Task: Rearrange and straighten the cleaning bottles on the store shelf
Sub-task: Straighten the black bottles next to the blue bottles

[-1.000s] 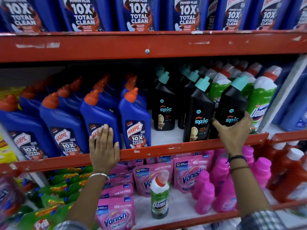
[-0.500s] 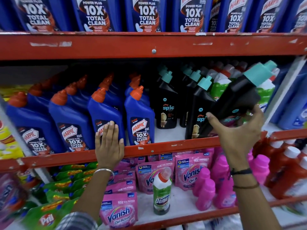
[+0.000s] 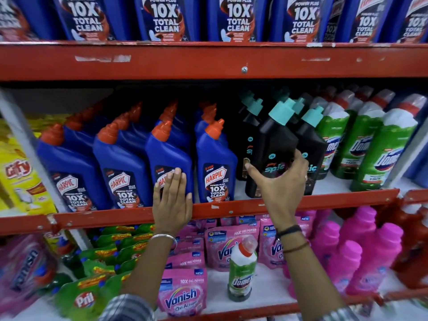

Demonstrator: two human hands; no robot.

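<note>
The left hand (image 3: 172, 200) covers the label of one blue Harpic bottle (image 3: 169, 158); only the letters "HA" show. The right hand (image 3: 280, 179) hides the lower front of the black Spic bottle (image 3: 275, 147). That bottle masks the labels of black bottles at its 3 and 9 o'clock. Upper-shelf blue bottles (image 3: 236, 17) are cut off at 12 o'clock. Pink packs (image 3: 25, 267) at 8 o'clock are blurred.

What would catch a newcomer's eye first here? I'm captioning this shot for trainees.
The right hand gripping a black Spic bottle at the middle shelf's front, beside the green Domex bottles. The left hand lies flat against a blue Harpic bottle. Below, one lone Domex bottle stands among pink Vanish pouches.
</note>
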